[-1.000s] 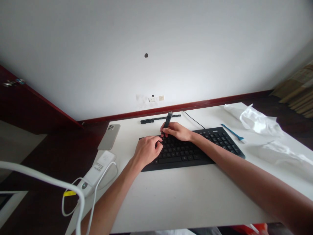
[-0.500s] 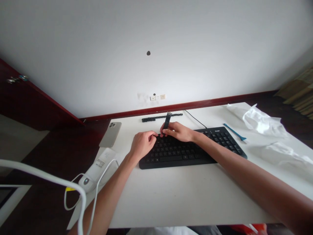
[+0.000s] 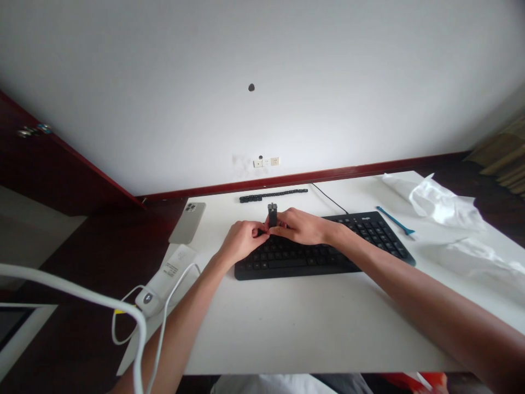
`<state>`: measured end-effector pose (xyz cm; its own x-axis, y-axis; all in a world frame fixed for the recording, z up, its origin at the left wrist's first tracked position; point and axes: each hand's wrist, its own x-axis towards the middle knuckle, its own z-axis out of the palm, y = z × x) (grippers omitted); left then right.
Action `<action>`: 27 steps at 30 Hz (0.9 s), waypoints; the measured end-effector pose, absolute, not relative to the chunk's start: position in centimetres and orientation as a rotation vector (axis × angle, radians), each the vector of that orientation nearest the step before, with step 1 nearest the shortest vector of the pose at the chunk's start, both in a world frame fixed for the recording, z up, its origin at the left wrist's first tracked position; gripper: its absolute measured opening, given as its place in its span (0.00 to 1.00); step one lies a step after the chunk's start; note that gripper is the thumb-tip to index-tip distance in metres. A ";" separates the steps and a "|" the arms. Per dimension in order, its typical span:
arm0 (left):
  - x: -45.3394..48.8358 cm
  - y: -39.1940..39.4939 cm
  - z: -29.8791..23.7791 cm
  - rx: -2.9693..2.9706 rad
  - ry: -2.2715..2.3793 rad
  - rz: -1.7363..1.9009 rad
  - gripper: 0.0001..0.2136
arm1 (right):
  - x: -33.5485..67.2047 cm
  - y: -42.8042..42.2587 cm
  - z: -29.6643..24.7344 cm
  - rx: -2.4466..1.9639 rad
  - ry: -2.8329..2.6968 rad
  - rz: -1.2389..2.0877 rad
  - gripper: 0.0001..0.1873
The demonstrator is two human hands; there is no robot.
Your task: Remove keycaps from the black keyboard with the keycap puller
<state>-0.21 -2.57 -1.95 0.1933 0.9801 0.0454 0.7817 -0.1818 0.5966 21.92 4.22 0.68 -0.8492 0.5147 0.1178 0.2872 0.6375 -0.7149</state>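
My right hand (image 3: 301, 226) is closed around a black keycap puller (image 3: 273, 215), which stands upright over the upper left keys with its silvery pronged end pointing up. Beneath both hands lies the black keyboard (image 3: 287, 263); the puller's lower end is hidden by fingers. My left hand (image 3: 244, 238) is pinched at the keyboard's upper left, its fingertips meeting those of the right hand. Whatever the left fingers hold, if anything, cannot be made out. Behind the keyboard, black keycaps (image 3: 251, 198) are lined up in a row.
A phone (image 3: 187, 223) lies at the table's left edge, near a white power strip (image 3: 168, 278) with looping white cables. To the keyboard's right are a blue brush (image 3: 394, 220) and crumpled white plastic bags (image 3: 445, 202). The keyboard cable (image 3: 329, 198) runs toward the wall.
The keycap puller has gone from tilted to upright and shifted slightly left and down. My left hand has moved right, its fingertips now against my right hand's.
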 end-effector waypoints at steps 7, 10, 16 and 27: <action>-0.1 -2.5 -2.4 2.033 1.653 0.603 0.10 | 22.6 5.7 0.3 -0.606 -2.440 1.286 0.13; 0.1 -2.5 -2.6 2.037 1.660 0.612 0.10 | 22.8 6.2 -0.3 -0.599 -2.345 1.439 0.14; 0.6 -2.6 -3.1 2.053 1.651 0.736 0.09 | 23.0 6.4 -0.1 -0.553 -2.316 1.535 0.13; 1.1 -2.7 -3.5 2.060 1.653 0.789 0.05 | 23.9 7.1 0.5 -0.507 -2.267 1.760 0.15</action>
